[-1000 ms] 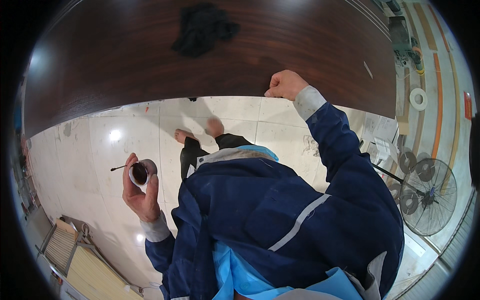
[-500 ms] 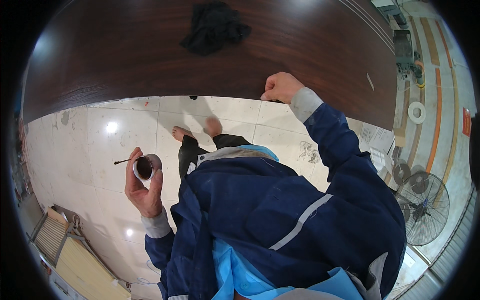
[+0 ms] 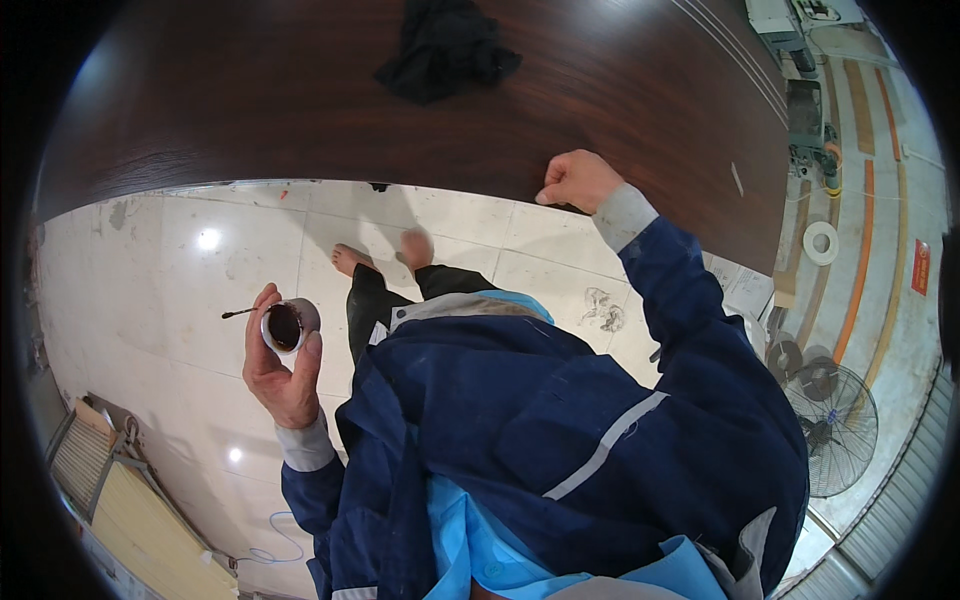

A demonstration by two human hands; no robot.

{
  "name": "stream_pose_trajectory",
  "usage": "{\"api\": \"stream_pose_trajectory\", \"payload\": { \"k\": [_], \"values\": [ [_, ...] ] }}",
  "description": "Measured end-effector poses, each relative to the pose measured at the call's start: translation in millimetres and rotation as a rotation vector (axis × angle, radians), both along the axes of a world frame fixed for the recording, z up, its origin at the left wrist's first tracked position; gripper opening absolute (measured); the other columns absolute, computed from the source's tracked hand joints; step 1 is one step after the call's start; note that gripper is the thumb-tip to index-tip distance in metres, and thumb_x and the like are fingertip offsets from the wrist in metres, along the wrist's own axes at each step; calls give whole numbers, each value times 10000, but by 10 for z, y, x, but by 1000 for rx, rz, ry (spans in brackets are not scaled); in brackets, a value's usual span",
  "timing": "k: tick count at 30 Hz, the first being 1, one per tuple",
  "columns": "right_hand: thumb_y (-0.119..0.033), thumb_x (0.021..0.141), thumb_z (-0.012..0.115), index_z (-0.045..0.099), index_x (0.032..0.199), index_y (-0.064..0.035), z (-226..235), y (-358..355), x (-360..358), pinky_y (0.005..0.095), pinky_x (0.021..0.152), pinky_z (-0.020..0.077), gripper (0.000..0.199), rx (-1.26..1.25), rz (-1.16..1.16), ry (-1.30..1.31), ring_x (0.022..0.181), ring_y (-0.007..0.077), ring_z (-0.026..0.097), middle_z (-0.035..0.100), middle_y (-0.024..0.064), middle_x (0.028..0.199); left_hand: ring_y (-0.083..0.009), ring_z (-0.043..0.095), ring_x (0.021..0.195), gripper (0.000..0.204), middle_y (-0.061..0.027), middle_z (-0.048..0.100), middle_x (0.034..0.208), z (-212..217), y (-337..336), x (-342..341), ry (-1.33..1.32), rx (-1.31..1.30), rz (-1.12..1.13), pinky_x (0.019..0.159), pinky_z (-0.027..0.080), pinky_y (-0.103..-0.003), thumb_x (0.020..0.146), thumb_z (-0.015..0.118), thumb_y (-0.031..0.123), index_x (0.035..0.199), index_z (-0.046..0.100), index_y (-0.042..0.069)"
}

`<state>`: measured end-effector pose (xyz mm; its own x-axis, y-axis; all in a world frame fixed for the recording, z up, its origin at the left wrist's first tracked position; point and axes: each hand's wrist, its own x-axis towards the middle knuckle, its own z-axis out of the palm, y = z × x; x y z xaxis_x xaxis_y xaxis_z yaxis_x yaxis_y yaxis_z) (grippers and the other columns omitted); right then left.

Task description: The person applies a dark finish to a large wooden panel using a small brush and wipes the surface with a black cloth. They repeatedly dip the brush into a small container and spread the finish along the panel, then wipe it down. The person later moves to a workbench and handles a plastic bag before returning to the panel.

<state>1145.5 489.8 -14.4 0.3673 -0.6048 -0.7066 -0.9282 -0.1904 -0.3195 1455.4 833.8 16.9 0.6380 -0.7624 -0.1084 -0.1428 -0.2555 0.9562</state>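
Note:
My left hand (image 3: 282, 385) is wrapped round a small pale cup (image 3: 306, 318) containing dark brown liquid (image 3: 284, 326), held over the floor to the left of my body. Poking out to the left by the fingers is a thin stick (image 3: 240, 312) with a dark tip. My right hand (image 3: 580, 182) is closed, its fingers curled together at the near edge of a dark wood-grain panel (image 3: 300, 125). Whatever those fingers may pinch is hidden from view. A crumpled black cloth (image 3: 445, 55) lies on the panel, beyond both hands.
Pale floor tiles (image 3: 180, 370) with stains show below the panel's near edge. At the right stand a round fan (image 3: 828, 430) and a roll of white tape (image 3: 820, 243), near long strips (image 3: 856, 260). A slatted frame (image 3: 150, 520) is at the lower left.
The view has shifted slightly. My right hand has slid a little to the right along the panel's edge, still closed. My left hand keeps its hold on the cup.

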Motion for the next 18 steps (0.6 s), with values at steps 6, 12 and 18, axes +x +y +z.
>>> {"api": "stream_pose_trajectory", "payload": {
  "k": [6, 12, 18],
  "values": [
    [-207, 778, 864, 729, 834, -20, 27, -6, 35, 365, 686, 525, 237, -17, 46, -28, 737, 200, 667, 710, 97, 769, -335, 535, 1368, 618, -242, 570, 1456, -10, 29, 7, 10, -7, -2, 1157, 389, -441, 786, 773, 117, 1356, 605, -52],
    [-254, 745, 873, 757, 886, -48, -5, -18, 83, 417, 793, 553, 275, 13, 43, -47, 883, 299, 711, 747, 153, 900, -329, 537, 1366, 619, -237, 569, 1458, -40, 31, -20, 31, -16, 33, 1156, 390, -437, 780, 777, 106, 1355, 606, -48],
    [-259, 803, 819, 739, 913, -35, 51, -88, 11, 406, 783, 566, 262, -231, 186, 34, 843, 315, 720, 744, 147, 878, -327, 539, 1362, 610, -235, 575, 1451, -17, 34, -5, 3, -14, 15, 1160, 383, -439, 779, 776, 102, 1347, 610, -48]
  ]
}}
